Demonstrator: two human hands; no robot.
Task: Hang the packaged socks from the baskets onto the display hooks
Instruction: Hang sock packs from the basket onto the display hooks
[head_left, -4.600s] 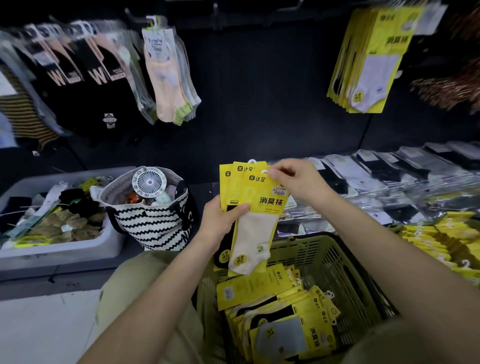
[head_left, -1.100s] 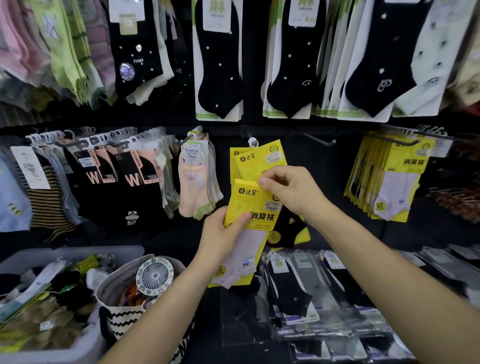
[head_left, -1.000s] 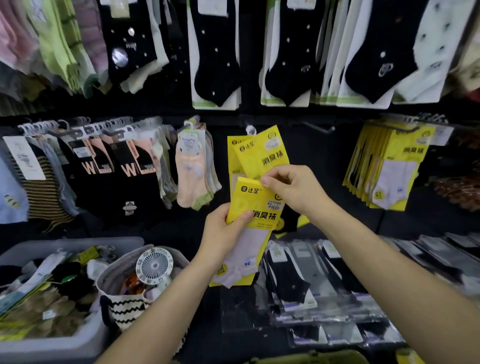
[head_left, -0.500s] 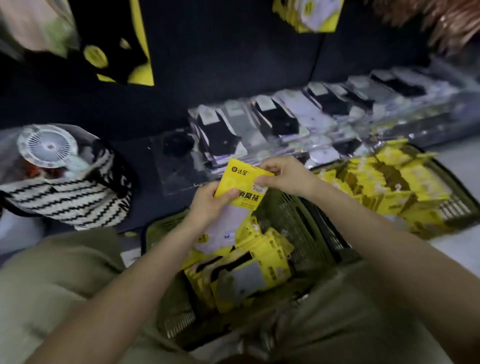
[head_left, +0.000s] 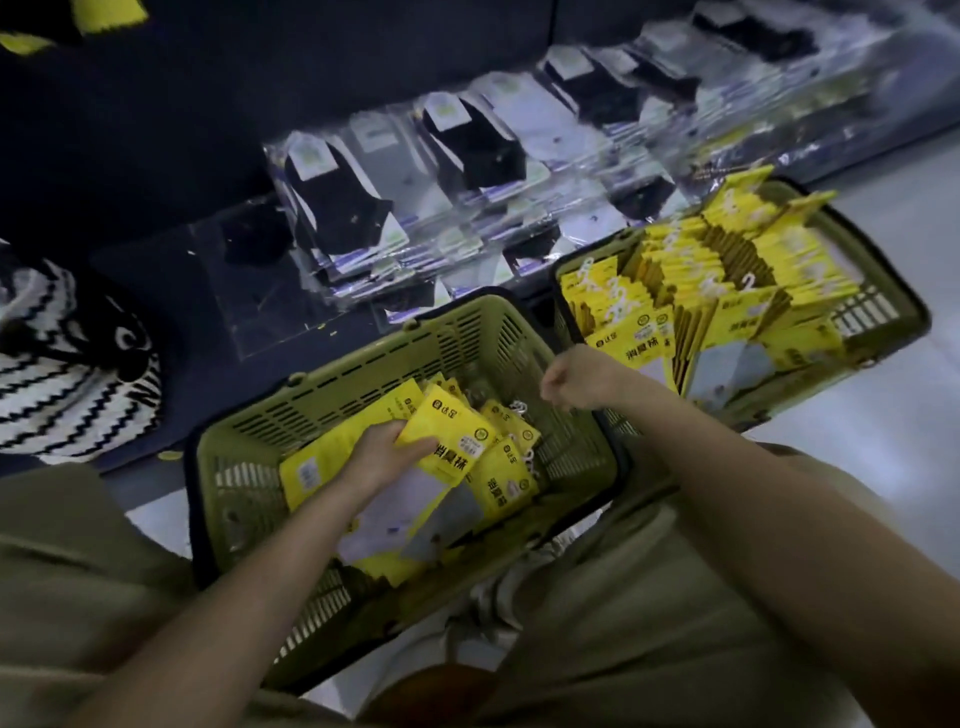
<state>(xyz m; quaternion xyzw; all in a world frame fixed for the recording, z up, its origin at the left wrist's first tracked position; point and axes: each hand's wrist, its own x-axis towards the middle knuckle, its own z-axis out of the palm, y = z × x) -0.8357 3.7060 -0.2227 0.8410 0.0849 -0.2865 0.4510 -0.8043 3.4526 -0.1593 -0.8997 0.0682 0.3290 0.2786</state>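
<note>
Zigzag stripes in black and white mark a tote bag (head_left: 67, 374) at the left edge of the frame, set on the dark ledge. Further right along the ledge, across the upper middle, clear-wrapped black and pale socks (head_left: 467, 140) are laid in overlapping rows.

In the lower middle, a green plastic basket (head_left: 415, 364) is seen between the person's knees. The left hand (head_left: 384, 457) is lowered into it, and a yellow sock pack (head_left: 457, 436) is gripped there: the thumb is laid across the pack's face and the fingers are curled under its left edge. The pack extends up and to the right of the hand, just above the loose yellow packs (head_left: 506, 483) piled in the basket.

The right hand (head_left: 576, 379) is held over the basket's right rim, well apart from the gripped pack. Its fingers are curled into a loose fist and nothing is seen in it.

At the right of the frame, a second green basket (head_left: 872, 306) is filled with upright yellow packs (head_left: 727, 270) stacked in rows.
</note>
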